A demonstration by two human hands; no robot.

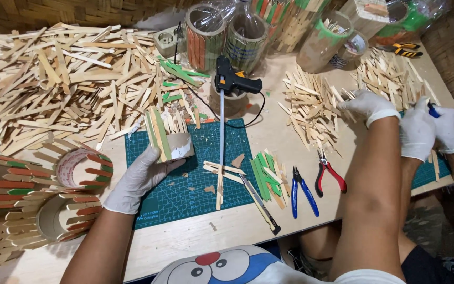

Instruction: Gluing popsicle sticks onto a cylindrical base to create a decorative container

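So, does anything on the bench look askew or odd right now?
Mostly working clutter. Small torn scraps litter the green mat. The glue gun stands on a can, its long glue stick sloping down onto the mat. The left hand holds a half-covered cylinder; the right hand reaches into a stick pile.

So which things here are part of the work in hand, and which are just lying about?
In hand:
left hand holding the stick-clad cardboard tube
right hand on the pale cut wooden sticks

Lying about:
black glue gun
blue-handled pliers
red-handled pliers
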